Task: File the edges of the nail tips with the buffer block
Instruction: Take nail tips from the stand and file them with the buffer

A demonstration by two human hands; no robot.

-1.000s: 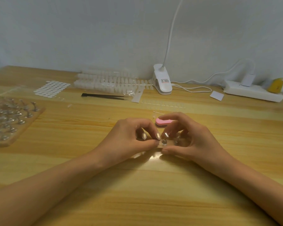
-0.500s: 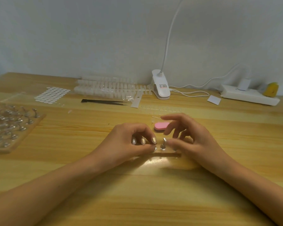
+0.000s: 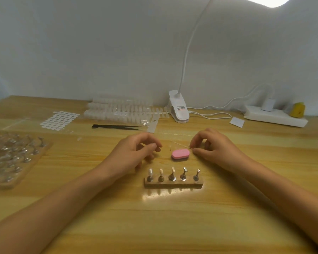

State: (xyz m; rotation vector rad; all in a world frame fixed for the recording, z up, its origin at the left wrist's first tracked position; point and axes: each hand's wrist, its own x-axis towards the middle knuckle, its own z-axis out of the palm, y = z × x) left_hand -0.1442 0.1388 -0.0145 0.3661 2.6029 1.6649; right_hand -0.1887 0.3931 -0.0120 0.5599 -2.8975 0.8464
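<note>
Far left, a tray of metal holders (image 3: 13, 156) runs off the frame edge, blurred under clear plastic. The left hand (image 3: 134, 153) hovers over the table (image 3: 173, 226), fingers curled and thumb close to forefinger; whether anything tiny is pinched there, I cannot tell. Nearer, at centre, a wooden stand (image 3: 173, 182) carries five nail tips (image 3: 173, 170) on metal pegs, too small to read their edges. Just beyond it lies the pink buffer block (image 3: 180, 154), flat and untouched. The right hand (image 3: 215, 149) sits just beside the block's right end, thumb and forefinger nearly together, perhaps on a thin clear strip, but that's unclear.
</note>
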